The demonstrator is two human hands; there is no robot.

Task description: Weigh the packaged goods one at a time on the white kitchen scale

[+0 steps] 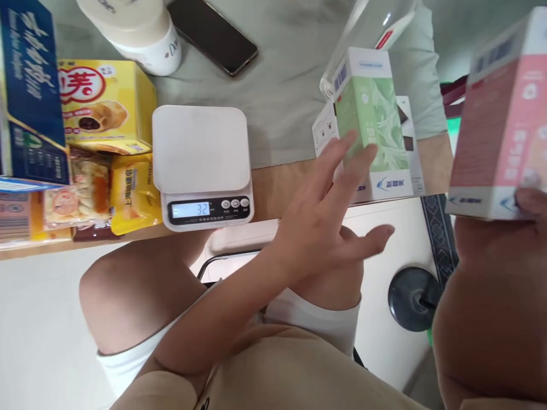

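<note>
My left hand point(325, 228) reaches across my lap with fingers spread, its fingertips lying over the lower left of an upright green-and-white box point(371, 108) at the table edge; it holds nothing. At the far right, my right hand point(530, 202) grips the bottom of a pink-and-white box point(504, 114) held up close to the camera; only the thumb and forearm show. A white kitchen scale point(200, 154) stands left of my left hand with a bare platform, and its display reads 32.
A white box point(325, 128) stands behind the green one, with a clear plastic container point(376, 23) beyond. At the left lie a yellow pastry box point(106, 102), a blue box point(29, 85) and snack packets point(128, 193). A phone point(213, 34) and white jar point(141, 34) sit far back.
</note>
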